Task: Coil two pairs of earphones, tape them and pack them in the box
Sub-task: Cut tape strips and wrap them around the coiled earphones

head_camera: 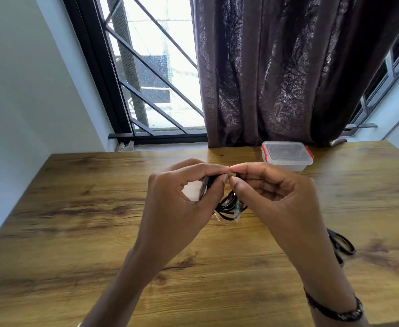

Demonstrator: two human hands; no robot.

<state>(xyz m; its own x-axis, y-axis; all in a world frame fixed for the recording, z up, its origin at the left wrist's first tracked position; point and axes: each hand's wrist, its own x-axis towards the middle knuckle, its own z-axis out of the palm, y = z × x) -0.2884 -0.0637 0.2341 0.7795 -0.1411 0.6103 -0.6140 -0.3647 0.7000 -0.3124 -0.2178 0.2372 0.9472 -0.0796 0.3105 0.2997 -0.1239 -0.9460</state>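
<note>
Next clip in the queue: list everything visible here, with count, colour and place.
earphones: one coiled bundle seen, black, held above the table centre between both hands
tape: one clear strip, hanging by the coil
box: one, clear with red clips, lid on, far right of table
scissors: one pair, black, right of the table, partly hidden by the forearm
table: one, wood-grain brown
curtain: one, dark brown, behind the box
window: barred, black frame
bracelet: one, dark, right wrist
left hand: pinches the coil
right hand: pinches the coil
</note>
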